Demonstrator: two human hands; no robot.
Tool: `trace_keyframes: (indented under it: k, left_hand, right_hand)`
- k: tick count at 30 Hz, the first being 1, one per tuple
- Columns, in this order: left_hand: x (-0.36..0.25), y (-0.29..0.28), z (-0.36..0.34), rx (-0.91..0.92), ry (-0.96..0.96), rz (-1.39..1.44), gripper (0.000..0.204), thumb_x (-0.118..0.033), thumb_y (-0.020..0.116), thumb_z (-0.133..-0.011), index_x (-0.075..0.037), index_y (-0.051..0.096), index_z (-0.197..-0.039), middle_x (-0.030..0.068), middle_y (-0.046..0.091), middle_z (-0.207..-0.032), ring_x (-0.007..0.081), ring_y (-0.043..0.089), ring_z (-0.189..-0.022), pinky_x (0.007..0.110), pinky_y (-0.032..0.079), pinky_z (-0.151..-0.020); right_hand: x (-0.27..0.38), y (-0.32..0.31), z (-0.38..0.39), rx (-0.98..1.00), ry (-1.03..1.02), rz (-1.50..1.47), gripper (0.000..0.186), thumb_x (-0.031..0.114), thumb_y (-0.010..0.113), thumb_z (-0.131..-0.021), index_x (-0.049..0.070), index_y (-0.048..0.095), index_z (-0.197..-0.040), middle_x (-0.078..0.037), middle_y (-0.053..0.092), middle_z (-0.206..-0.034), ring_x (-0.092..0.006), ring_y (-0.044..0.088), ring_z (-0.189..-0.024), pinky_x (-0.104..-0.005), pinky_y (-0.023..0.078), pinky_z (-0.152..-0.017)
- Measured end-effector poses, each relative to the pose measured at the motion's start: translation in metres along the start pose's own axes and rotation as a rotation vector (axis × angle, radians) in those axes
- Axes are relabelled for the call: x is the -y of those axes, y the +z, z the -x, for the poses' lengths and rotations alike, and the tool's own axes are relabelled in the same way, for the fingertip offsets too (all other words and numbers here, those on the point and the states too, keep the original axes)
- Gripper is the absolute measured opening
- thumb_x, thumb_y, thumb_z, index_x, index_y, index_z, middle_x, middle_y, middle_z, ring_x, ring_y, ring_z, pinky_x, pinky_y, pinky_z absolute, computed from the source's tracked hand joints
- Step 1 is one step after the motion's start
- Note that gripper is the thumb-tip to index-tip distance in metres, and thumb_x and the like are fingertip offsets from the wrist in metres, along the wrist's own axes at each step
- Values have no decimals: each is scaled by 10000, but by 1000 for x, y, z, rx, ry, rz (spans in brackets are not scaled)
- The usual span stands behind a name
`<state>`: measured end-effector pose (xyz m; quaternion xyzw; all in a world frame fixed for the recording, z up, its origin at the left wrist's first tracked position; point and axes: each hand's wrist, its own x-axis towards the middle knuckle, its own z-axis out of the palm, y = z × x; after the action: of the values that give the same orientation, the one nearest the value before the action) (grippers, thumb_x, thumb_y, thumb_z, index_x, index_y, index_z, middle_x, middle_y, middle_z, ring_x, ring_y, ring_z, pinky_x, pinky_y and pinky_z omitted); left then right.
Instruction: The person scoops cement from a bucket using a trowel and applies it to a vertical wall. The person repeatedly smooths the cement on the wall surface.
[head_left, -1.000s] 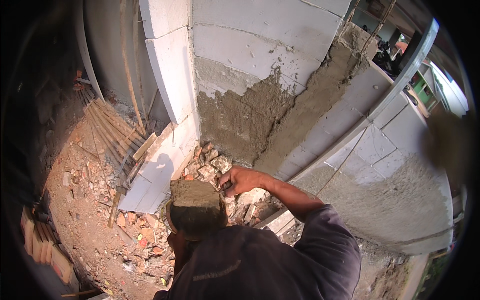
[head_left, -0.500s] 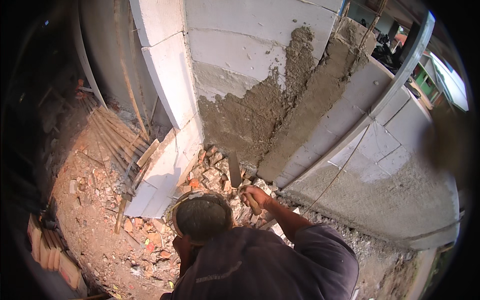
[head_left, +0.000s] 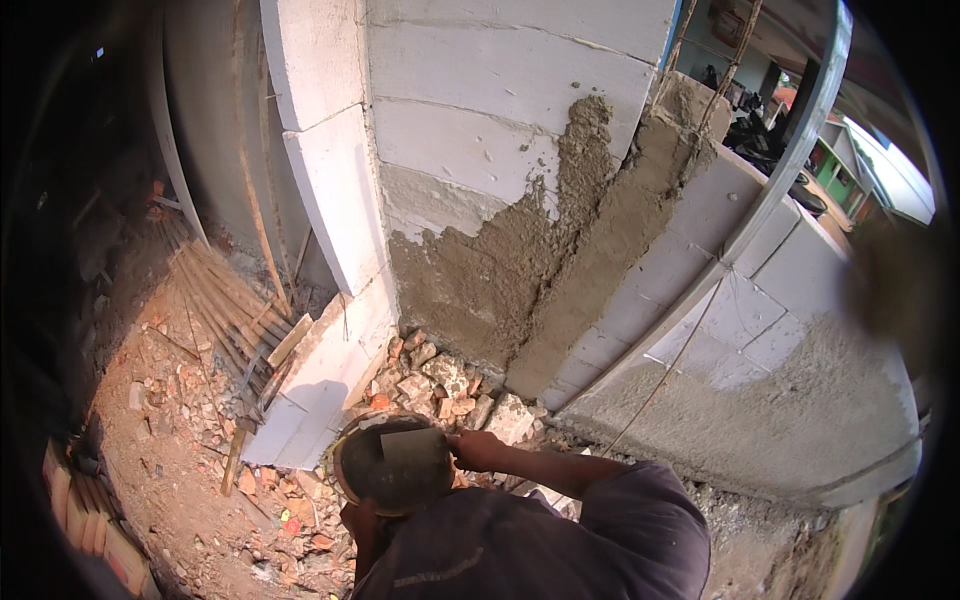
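Note:
A round bucket (head_left: 352, 484) of dark grey wet mortar (head_left: 378, 470) is in front of my body. My left hand (head_left: 361, 519) is closed at its near left rim; its fingers are partly hidden. In my closed right hand (head_left: 478, 450) is a trowel (head_left: 414, 446), its flat rectangular blade over the mortar at the bucket's right side. The handle is hidden in the fist. Beyond them stands a white block wall (head_left: 470, 90), its lower part coated with rough wet mortar (head_left: 480, 270). A smoother mortar column (head_left: 600, 260) slants up to its right.
Broken bricks and rubble (head_left: 440, 375) lie at the wall's foot. A white block pier (head_left: 330, 190) rises on the left, with a pile of wooden sticks (head_left: 215, 285) beside it. A long metal bar (head_left: 780, 200) leans against the right wall, and a string (head_left: 675, 360) hangs there.
My right hand has moved left and nearer, bringing the trowel from in front of the wall to over the bucket. The view has shifted slightly upward.

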<state>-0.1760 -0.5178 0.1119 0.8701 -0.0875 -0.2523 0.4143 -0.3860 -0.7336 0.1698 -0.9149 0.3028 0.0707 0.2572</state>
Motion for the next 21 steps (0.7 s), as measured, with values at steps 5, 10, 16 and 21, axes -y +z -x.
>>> trace_keyframes:
  k: [5, 10, 16, 21]
  left_hand:
    - [26, 8, -17, 47, 17, 57, 333, -218, 624, -643, 95, 632, -757, 172, 639, -650, 225, 605, -613, 409, 454, -570]
    - [-1, 0, 10, 55, 77, -35, 328, -229, 605, -670, 73, 645, -792, 174, 642, -665, 227, 610, -634, 412, 470, -639]
    - [-17, -18, 27, 80, -56, -13, 277, -156, 580, -678, 68, 660, -820, 181, 664, -716, 225, 625, -669, 389, 473, -642]
    - [-10, -24, 30, 17, -66, 58, 296, -158, 597, -679, 79, 657, -847, 152, 672, -727, 207, 623, -664, 377, 476, -633]
  right_hand:
    - [-7, 17, -34, 114, -9, 153, 203, 156, 588, -782, 35, 660, -928, -202, 655, -847, -363, 663, -814, -469, 542, -695]
    - [13, 74, -61, 252, -124, 106, 217, 197, 535, -819, 49, 684, -871, -186, 667, -868, -350, 671, -813, -461, 546, -670]
    - [-16, 44, -41, 616, -126, 153, 311, 261, 565, -803, 60, 659, -1021, -202, 663, -933, -356, 650, -911, -471, 523, -733]
    - [-5, 1, -12, 321, -94, 81, 358, 304, 561, -768, 69, 617, -1033, -192, 650, -840, -374, 644, -829, -472, 511, -721]
